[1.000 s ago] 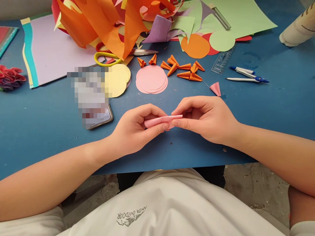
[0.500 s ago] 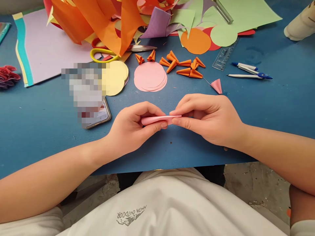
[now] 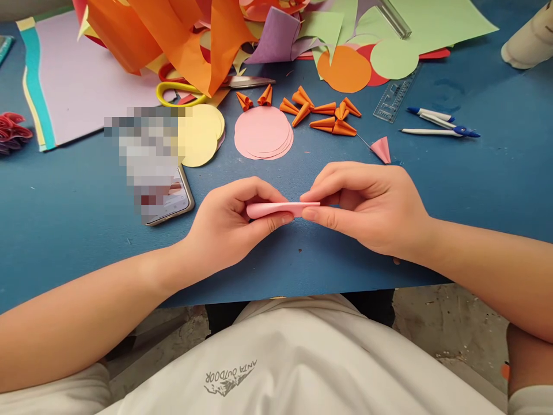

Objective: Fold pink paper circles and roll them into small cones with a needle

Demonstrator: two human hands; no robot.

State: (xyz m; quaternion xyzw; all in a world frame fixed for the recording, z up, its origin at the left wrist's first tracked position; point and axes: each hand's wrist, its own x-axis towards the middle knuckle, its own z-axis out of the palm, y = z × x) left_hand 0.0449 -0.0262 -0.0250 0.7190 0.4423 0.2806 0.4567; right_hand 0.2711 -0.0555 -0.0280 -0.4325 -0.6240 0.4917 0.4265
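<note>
A folded pink paper piece (image 3: 276, 208) is pinched between both hands just above the blue table (image 3: 78, 196). My left hand (image 3: 228, 227) grips its left end with thumb and fingers curled. My right hand (image 3: 367, 207) pinches its right end. Beyond the hands lies a stack of pink paper circles (image 3: 262, 132). A finished pink cone (image 3: 382, 150) rests just past my right hand. Several small orange cones (image 3: 319, 112) are scattered behind the pink circles.
Yellow circles (image 3: 201, 135) and a phone (image 3: 173, 202) lie at the left. Yellow-handled scissors (image 3: 194, 92), a heap of orange, purple and green paper (image 3: 207, 34), a clear ruler (image 3: 393, 101) and a compass (image 3: 440, 124) fill the back. Red paper roses (image 3: 12, 129) sit far left.
Both hands keep their pinch on the pink piece and barely shift. The view has tilted slightly, so things on the table sit a little higher in the frame.
</note>
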